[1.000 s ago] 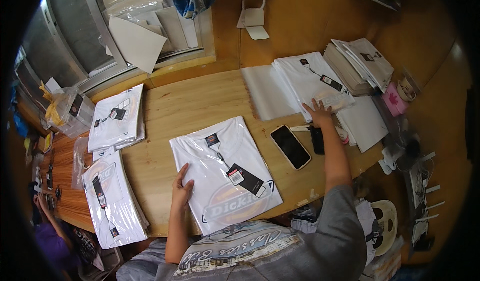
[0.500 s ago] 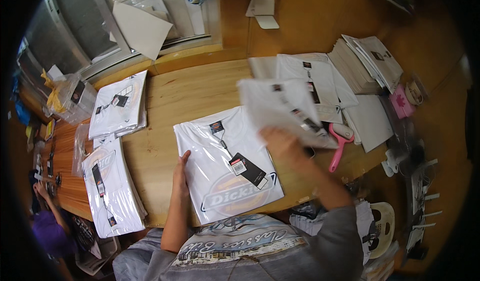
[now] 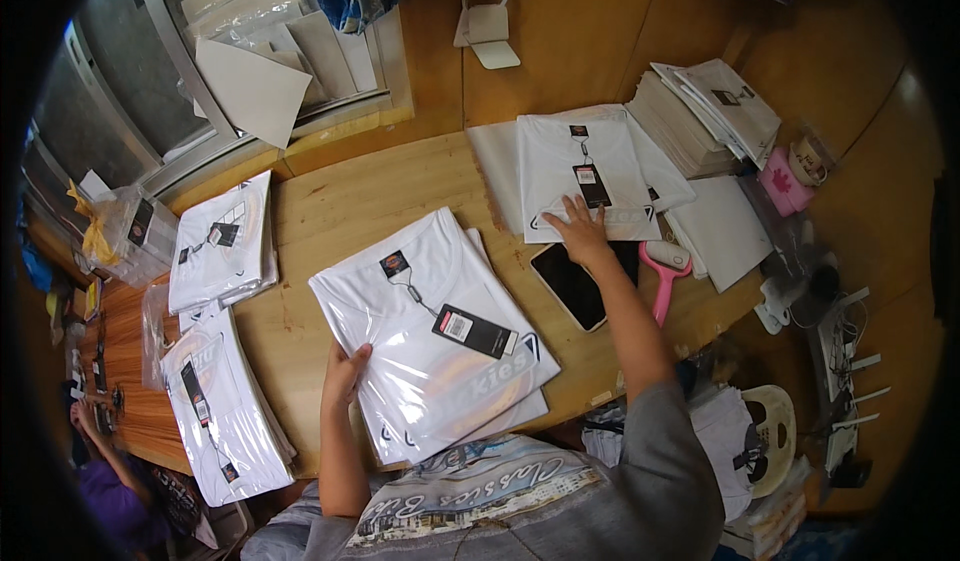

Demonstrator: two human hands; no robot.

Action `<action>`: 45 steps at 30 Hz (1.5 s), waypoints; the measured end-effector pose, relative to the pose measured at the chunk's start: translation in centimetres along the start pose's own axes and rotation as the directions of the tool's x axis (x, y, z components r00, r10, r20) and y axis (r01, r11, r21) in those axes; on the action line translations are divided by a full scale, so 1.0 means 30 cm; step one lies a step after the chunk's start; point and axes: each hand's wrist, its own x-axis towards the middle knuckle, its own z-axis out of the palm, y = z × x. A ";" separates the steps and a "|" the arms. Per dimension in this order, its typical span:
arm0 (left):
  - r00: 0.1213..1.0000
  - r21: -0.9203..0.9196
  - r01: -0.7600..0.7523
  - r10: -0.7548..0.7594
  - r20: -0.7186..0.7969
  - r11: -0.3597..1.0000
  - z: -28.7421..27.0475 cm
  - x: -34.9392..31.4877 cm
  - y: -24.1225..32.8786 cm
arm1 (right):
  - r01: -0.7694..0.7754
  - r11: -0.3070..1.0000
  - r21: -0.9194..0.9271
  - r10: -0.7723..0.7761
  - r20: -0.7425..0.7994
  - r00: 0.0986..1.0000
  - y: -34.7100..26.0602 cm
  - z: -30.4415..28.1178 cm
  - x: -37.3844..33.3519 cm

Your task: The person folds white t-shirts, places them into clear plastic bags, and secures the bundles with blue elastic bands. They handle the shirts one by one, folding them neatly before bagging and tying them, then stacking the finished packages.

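I see left fingers (image 3: 359, 357) pinching the centre shirt (image 3: 420, 351) by its left edge, seemingly steadying it, while spread right fingers (image 3: 572, 215), gripping nothing, apparently press the upper-right shirt (image 3: 548, 171) flat.

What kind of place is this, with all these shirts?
Probably a small clothing workroom: folded white shirts in clear plastic, with black hang tags, lie in piles on a wooden table.

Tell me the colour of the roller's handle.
The handle is pink, best seen in the head view.
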 end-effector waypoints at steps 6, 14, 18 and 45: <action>0.925 0.153 -0.366 0.377 -0.046 0.918 -0.002 0.019 -0.045 | -0.030 0.999 0.037 0.030 0.002 1.000 0.031 -0.037 0.096; 0.975 -0.355 -0.006 0.084 0.205 0.935 -0.064 0.012 -0.012 | 0.686 0.401 0.607 -0.076 -0.724 0.685 -0.037 -0.513 -0.064; 0.926 -0.556 0.171 0.061 0.373 0.813 -0.102 0.042 -0.034 | 0.823 0.034 0.567 -0.271 -0.787 0.553 0.006 -0.338 0.027; 0.963 0.179 -0.250 0.225 0.150 0.952 -0.081 0.001 -0.025 | 0.045 0.979 -0.199 -0.130 -0.442 0.888 -0.034 -0.537 0.056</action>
